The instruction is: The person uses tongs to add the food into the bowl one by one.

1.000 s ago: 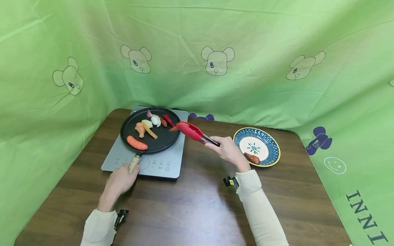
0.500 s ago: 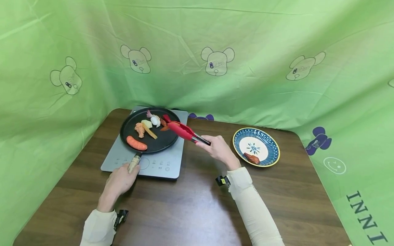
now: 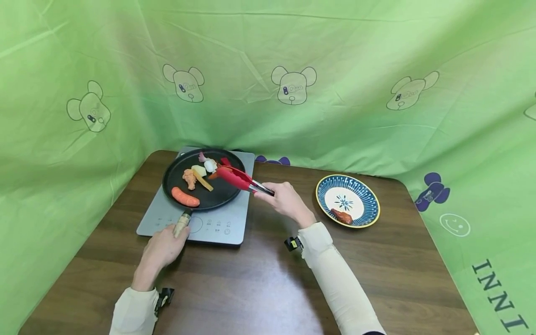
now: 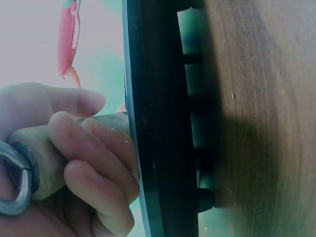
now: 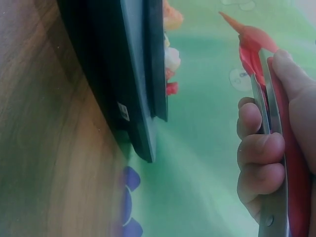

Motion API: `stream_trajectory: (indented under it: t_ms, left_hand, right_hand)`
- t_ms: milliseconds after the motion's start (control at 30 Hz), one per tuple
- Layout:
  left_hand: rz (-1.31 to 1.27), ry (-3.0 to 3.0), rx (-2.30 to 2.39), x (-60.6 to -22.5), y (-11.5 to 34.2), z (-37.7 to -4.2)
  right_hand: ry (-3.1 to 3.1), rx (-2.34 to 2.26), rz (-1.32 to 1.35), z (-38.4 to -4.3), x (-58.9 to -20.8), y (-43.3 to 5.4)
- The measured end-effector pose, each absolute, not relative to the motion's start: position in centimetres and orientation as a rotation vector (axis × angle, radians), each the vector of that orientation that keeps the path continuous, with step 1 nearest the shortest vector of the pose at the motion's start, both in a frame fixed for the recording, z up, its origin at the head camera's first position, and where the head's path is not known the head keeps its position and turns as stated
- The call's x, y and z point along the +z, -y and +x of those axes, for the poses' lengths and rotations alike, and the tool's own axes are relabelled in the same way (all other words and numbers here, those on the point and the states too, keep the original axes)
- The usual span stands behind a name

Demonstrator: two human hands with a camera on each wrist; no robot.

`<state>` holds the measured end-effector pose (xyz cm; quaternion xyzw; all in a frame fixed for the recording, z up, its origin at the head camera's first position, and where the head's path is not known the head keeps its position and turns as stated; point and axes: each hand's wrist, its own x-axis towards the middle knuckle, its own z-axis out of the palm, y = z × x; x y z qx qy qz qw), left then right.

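Observation:
In the head view my left hand (image 3: 164, 246) grips the wooden handle (image 3: 182, 224) of a black frying pan (image 3: 219, 197). The left wrist view shows those fingers (image 4: 106, 177) curled round the handle, with a metal ring (image 4: 22, 190) at its end. My right hand (image 3: 286, 201) holds red-tipped tongs (image 3: 234, 177) over the pan. A pointed orange piece (image 5: 230, 20) sticks out of the tongs' tips in the right wrist view. In the pan lie a sausage (image 3: 185, 197), a fried chicken piece (image 3: 190, 178), a fry-like strip (image 3: 203, 180), a pale slice (image 3: 198, 170) and a shrimp (image 3: 209, 164).
Beneath the pan is a grey induction cooktop (image 3: 217, 235) on the wooden table (image 3: 251, 288). To the right stands a blue-patterned plate (image 3: 370, 216) with a brown chicken wing (image 3: 341, 216) on it. A green curtain (image 3: 251, 125) borders the table's back and sides.
My right hand has moved left with the tongs, carrying the orange piece from the pan's right edge further over the pan. The left hand keeps its grip on the handle.

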<state>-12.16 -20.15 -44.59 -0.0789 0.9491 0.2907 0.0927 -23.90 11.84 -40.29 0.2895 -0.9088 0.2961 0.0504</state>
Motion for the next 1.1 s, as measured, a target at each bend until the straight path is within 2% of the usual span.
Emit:
stream_trajectory:
  t_ms: [1100]
  left_hand:
    - [-0.23, -2.816, 0.865, -44.3, 20.2, -12.1]
  right_hand:
    - [2.882, 0.742, 0.812, -26.7, -38.7, -8.4]
